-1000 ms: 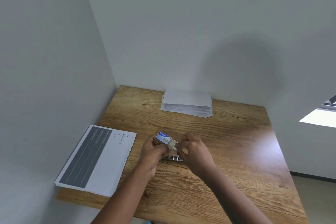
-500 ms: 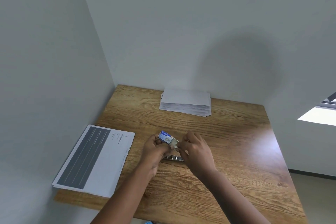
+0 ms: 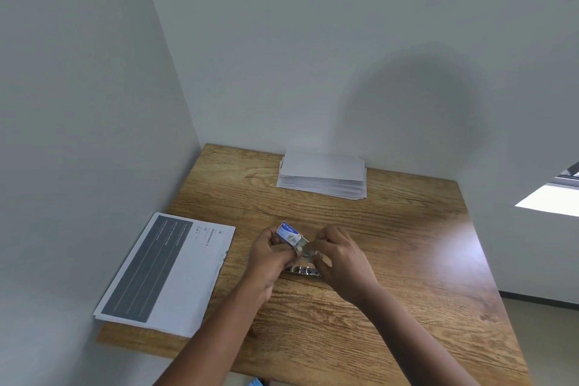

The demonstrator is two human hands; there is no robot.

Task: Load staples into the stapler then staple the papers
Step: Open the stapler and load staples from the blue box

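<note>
**— What have you got in your hands?**

— My left hand (image 3: 266, 255) is curled round a small blue-and-white cardboard staple box (image 3: 289, 233), held up above the table with its open flap toward my other hand. My right hand (image 3: 343, 257) has its fingertips pinched at that open end, on what looks like a pale strip of staples (image 3: 305, 249) coming out of the box, though it is too small to be sure. I hold the box steady in one hand, I'd say, so the other can draw the strip out straight.

**— And the stapler?**

— The shiny metal stapler (image 3: 304, 270) lies on the wooden table (image 3: 407, 260) directly under my hands, half hidden by them. It is close so the staples have a short way to go. I judge it not yet loaded.

**— The papers?**

— A stack of printed sheets with a dark grey panel (image 3: 166, 269) lies to my left, overhanging the near table edge and well apart from the stapler. The top sheet reads "Washroom 2", with "18" beside it; the smaller lines are too fine to read. Farthest off, against the wall, sits a pile of plain white sheets (image 3: 322, 174).

**— Any brand on the box?**

— There is white lettering on the blue face, but I can't make it out.
</note>
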